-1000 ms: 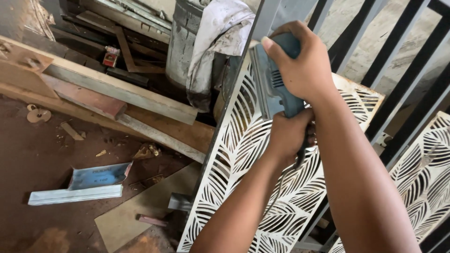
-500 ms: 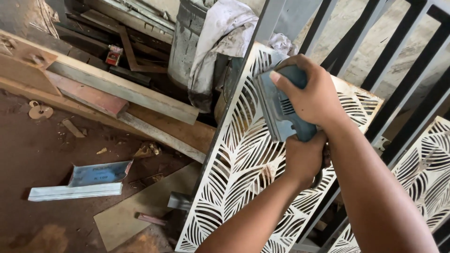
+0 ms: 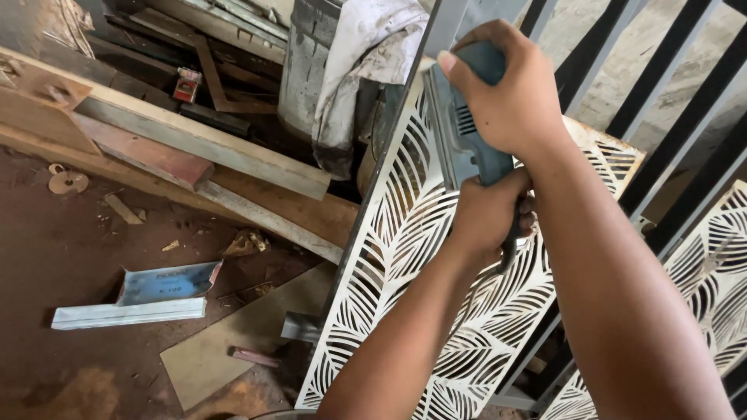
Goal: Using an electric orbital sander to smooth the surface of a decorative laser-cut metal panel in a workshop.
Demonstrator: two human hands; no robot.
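Right hand [image 3: 510, 93]: closed over the top of a blue-grey power sander [image 3: 459, 136], fingers wrapped across the upper housing, thumb at the near edge. Grip full, no gap visible between palm and tool.

Left hand [image 3: 486, 218]: closed around the lower rear part of the same sander, just below the right hand; knuckles face the camera. What its fingers hold underneath is hidden by the hand itself, though a dark grip or cord shows past the fingers.

Sander: sits against the face of a white cut-out panel [image 3: 405, 257], near its upper end. The base lies flat on the panel surface as far as can be told. The vent slots on the sander's side are visible.

Panel: leaf-pattern fretwork, leaning at a tilt inside a dark metal frame [image 3: 373, 202]. A second panel of the same pattern [image 3: 724, 272] stands at the right, behind black bars [image 3: 661, 85].

Surroundings, left of the panel: long wooden planks [image 3: 202, 144] lie stacked diagonally on the reddish dusty floor [image 3: 62, 257]. A grey drum [image 3: 307, 66] stands behind them with a white cloth [image 3: 366, 54] draped over it. On the floor lies a torn sheet of blue sandpaper [image 3: 167, 281], touching a pale strip [image 3: 128, 313], with a flat brown board [image 3: 241, 330] near the foot of the panel.
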